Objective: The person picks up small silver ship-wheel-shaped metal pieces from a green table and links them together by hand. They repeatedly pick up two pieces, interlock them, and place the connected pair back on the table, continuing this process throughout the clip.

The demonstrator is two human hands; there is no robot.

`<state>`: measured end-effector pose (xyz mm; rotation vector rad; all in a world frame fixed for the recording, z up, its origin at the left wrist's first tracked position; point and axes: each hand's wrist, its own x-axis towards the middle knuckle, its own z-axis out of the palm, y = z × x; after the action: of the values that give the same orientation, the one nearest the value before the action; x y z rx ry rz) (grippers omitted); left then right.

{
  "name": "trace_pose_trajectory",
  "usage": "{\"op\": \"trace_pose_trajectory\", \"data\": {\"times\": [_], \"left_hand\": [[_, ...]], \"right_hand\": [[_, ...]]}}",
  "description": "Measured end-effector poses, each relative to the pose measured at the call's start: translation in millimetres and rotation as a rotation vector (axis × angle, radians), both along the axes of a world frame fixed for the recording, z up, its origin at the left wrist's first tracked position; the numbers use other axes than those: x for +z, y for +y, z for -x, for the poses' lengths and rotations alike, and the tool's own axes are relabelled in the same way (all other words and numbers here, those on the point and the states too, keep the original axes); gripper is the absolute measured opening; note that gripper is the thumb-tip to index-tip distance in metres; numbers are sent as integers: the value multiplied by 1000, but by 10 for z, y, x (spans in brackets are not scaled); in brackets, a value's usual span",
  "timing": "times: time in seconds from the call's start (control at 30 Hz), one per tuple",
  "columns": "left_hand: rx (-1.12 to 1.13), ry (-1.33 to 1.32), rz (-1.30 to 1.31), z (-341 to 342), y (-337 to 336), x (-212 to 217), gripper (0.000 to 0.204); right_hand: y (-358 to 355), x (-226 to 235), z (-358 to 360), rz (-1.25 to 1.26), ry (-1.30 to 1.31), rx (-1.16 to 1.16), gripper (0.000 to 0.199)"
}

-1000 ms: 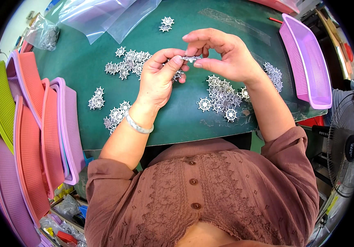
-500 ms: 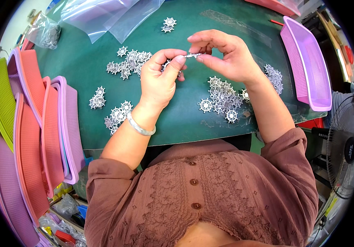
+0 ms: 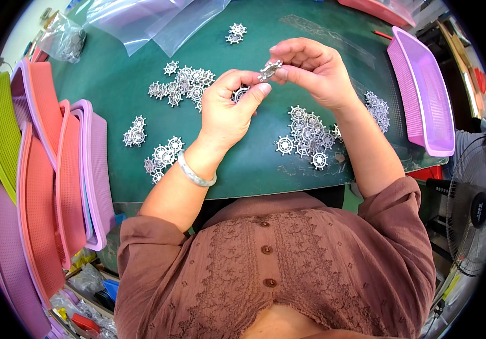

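A silver ship's-wheel charm (image 3: pixel 269 70) is pinched, tilted, between the thumb and fingertips of my right hand (image 3: pixel 321 76). Right beside it is my left hand (image 3: pixel 227 107), a pale bangle on its wrist. Its curled fingers hold another ship's-wheel charm (image 3: pixel 239 94), partly hidden behind the thumb. Whether the left fingertips also touch the tilted charm is hard to see. Loose charms of the same kind lie in a pile (image 3: pixel 182 85) left of my hands and in another pile (image 3: pixel 309 133) below my right hand.
Smaller charm clusters (image 3: pixel 136 133) lie on the green table mat (image 3: pixel 243 175). A purple basket (image 3: pixel 426 96) stands at the right edge, near a black fan (image 3: pixel 469 209). Stacked plastic baskets (image 3: pixel 40 209) line the left side. Clear plastic bags (image 3: pixel 158 22) cover the far left part.
The charm in my right fingers has turned from edge-on to showing more of its face. Both hands have shifted slightly right, and the left thumb has moved a little below the charm.
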<state>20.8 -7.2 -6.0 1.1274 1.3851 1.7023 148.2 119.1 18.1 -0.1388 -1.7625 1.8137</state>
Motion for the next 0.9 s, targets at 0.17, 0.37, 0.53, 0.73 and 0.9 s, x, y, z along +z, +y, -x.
{"op": "trace_pose_trajectory", "data": {"times": [0.17,0.37,0.53,0.73,0.9], "left_hand": [[136,261,-157,16,22,-11,7],[184,415,-311,22,30,36,9],[180,478,-321,25,12,58,9],[181,481,-324,13,17,54,10],[180,492,-329,11,26,61,10]], "right_hand": [[-10,-49,13,-5,-39,3,23],[-3,-47,22,-19,-46,40,20],[-9,-56,40,12,-44,42,18],[-13,-66,49,-2,-78,23,16],[-9,-74,43,-12,-103,28,17]]}}
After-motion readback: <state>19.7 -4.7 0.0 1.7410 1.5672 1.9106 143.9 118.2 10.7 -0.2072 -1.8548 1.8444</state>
